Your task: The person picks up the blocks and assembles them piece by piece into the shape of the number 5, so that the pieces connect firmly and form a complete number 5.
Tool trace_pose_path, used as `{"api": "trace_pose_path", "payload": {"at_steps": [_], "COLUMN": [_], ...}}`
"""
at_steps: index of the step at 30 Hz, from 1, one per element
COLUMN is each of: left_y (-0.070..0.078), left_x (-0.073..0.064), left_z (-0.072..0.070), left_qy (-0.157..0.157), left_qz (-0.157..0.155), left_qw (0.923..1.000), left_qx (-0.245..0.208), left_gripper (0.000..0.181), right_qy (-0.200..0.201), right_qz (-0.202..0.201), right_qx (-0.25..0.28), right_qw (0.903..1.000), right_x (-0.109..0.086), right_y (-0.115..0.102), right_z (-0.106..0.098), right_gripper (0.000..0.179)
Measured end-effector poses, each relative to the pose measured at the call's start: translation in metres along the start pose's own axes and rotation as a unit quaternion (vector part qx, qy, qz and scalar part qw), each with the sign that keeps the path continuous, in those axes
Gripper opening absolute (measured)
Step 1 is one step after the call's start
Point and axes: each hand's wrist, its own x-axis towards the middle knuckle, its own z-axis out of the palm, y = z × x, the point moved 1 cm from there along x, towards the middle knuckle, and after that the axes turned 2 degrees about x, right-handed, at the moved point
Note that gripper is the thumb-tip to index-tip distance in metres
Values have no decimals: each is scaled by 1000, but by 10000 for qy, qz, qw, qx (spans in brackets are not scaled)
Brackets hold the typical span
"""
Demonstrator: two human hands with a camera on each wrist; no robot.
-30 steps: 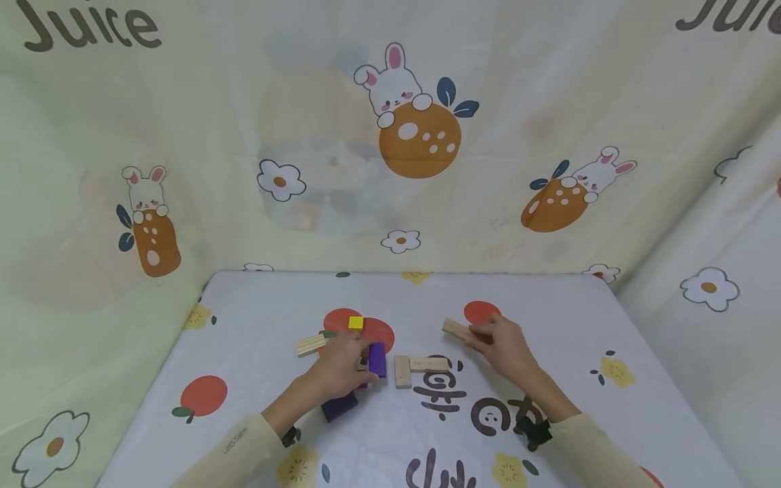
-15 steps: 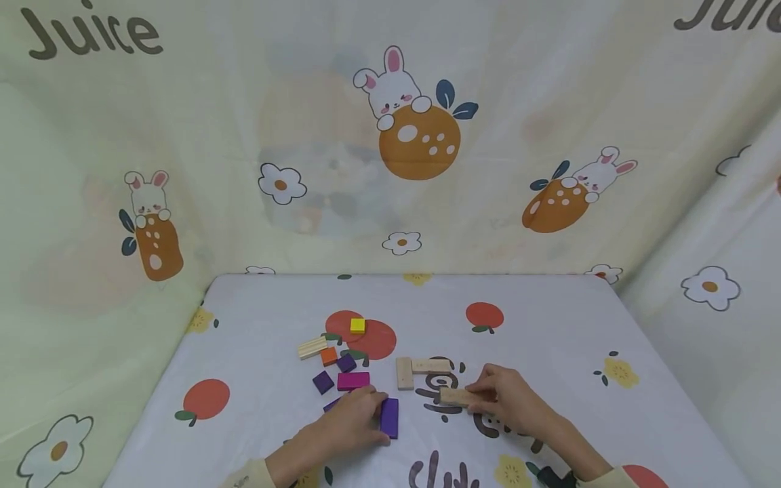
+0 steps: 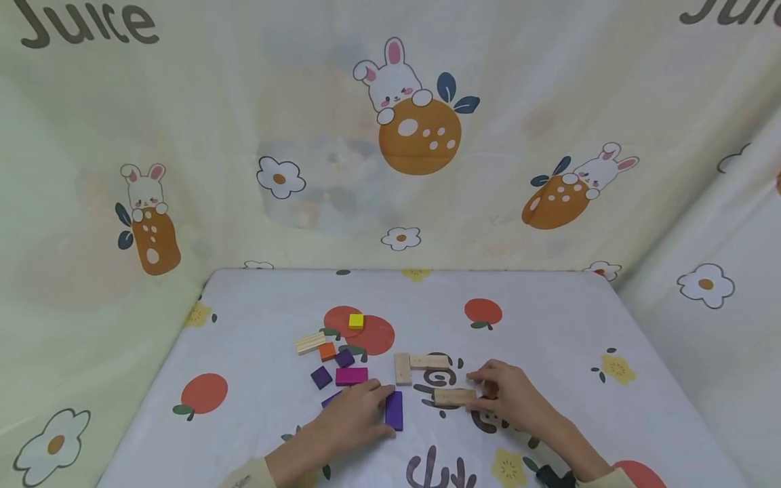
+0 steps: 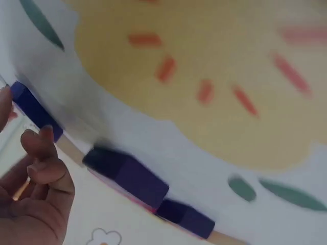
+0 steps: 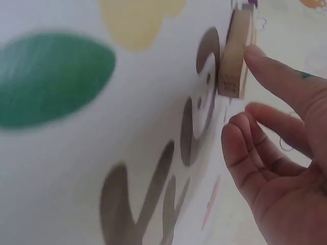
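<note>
- Left hand (image 3: 354,421) nearly closed, thumb and a fingertip pinching a purple block (image 3: 394,411) by its opposite short ends.
- Right hand (image 3: 509,392) half open, gripping nothing, thumb and fingertips parted about one end of a plain wooden block (image 3: 450,397); touch or slight gap, hard to tell.
- Plain wooden block lying on the bench (image 3: 549,318), between the hands, to the right of the purple block.
- Just beyond, two more plain blocks meeting in a corner: the upright-running block (image 3: 403,369) on the left, the crosswise block (image 3: 429,362) on the right.
- Beyond the left hand, a pink block (image 3: 352,377); near it, another purple block (image 3: 329,400), mostly hidden by the hand.
- Farther left, two small purple cubes (image 3: 321,377), an orange cube (image 3: 327,351) and a pale striped piece (image 3: 311,343).
- Farther back, a yellow cube (image 3: 356,321) on printed red fruit.
- Behind everything, a rabbit-print curtain (image 3: 329,115).
</note>
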Motion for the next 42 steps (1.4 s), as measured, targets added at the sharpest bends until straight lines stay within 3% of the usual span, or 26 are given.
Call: {"api": "trace_pose_path", "payload": {"at_steps": [3, 9, 20, 42], "left_y": [0, 0, 6, 8], "left_x": [-4, -6, 7, 9], "left_z": [-3, -4, 0, 3], "left_qy": [41, 56, 105, 299], "left_qz": [254, 574, 640, 660], "left_qw": [9993, 9982, 9978, 9971], "left_qx": [272, 183, 150, 238], "left_gripper": [61, 53, 54, 53], "right_qy": [3, -258, -524, -826], "right_qz": [-82, 42, -274, -948], "right_qx": [0, 185, 316, 323], "right_qw": [10000, 9995, 9978, 9915], "right_x": [-2, -1, 7, 17], "right_y": [3, 7, 2, -11], "right_z": [-4, 0, 6, 9], "right_gripper": [37, 29, 29, 27]}}
